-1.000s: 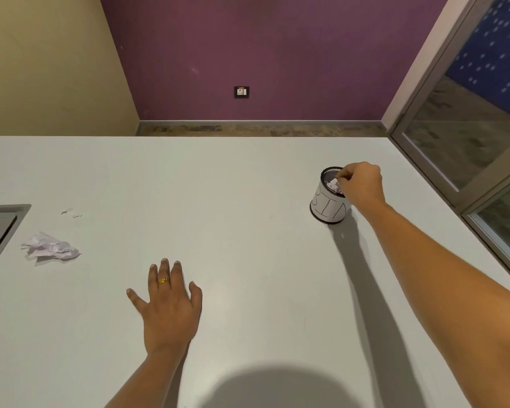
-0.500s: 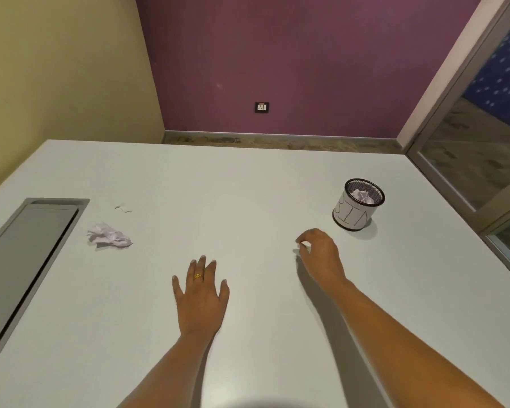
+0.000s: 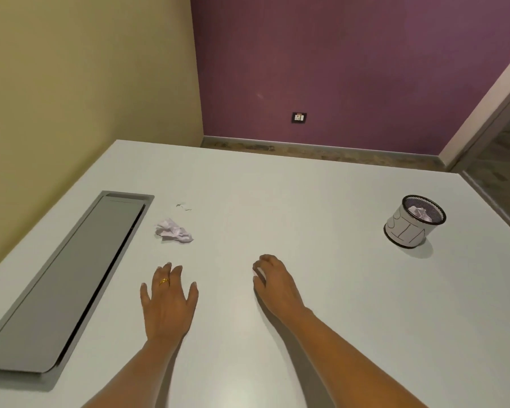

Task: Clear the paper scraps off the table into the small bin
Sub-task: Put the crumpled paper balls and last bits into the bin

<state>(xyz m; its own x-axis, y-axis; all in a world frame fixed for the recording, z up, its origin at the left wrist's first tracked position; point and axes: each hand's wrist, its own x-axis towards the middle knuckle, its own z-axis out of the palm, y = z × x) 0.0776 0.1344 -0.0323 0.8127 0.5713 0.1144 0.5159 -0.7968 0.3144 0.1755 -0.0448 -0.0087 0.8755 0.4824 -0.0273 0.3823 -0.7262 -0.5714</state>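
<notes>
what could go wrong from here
The crumpled paper lies close to the dark gap along the grey cable flap; a sweep leftward could push it in. The tiny shreds beyond it are easy to miss. The small bin stands far right near the edge of the table, so a hasty drop may knock it off.

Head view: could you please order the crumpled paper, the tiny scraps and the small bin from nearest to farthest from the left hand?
1. The crumpled paper, just ahead of the left hand.
2. The tiny scraps, a little beyond that paper.
3. The small bin, far off to the right.
</notes>
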